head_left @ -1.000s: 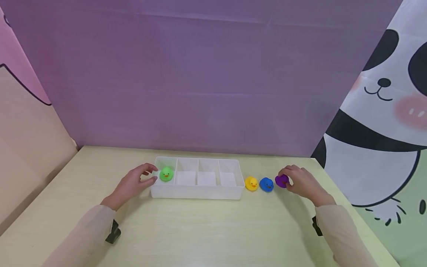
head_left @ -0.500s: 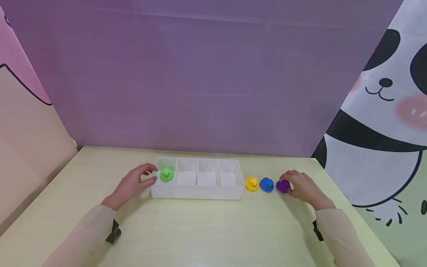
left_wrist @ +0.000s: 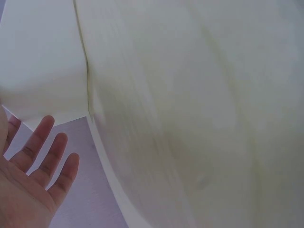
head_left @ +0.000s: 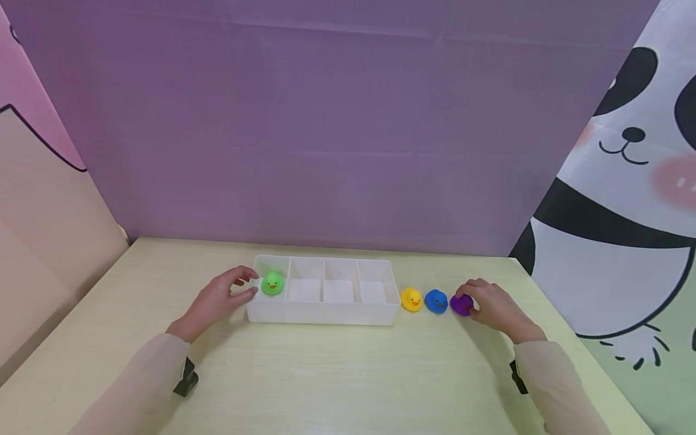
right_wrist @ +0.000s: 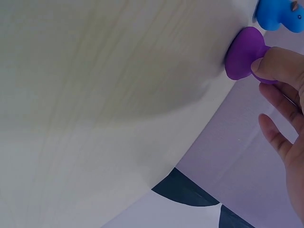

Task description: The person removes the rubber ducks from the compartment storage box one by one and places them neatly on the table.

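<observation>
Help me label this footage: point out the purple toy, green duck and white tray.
Purple toy [right_wrist: 243, 53], right wrist view: uncovered broad end.
Green duck [head_left: 273, 283], head view: face.
White tray [head_left: 321, 313], head view: front wall.

From the head, the bench [head_left: 326, 374], left hand [head_left: 217, 297] and right hand [head_left: 496, 311] are viewed from well back, forward and down, toward a purple wall [head_left: 326, 121]. From the left wrist, the white tray [head_left: 321, 313] is seen close up past the fingers [left_wrist: 53, 154]. From the right wrist, the purple duck [right_wrist: 243, 53] is seen closely; it and the blue duck [right_wrist: 271, 14] are shared with the head view.
</observation>
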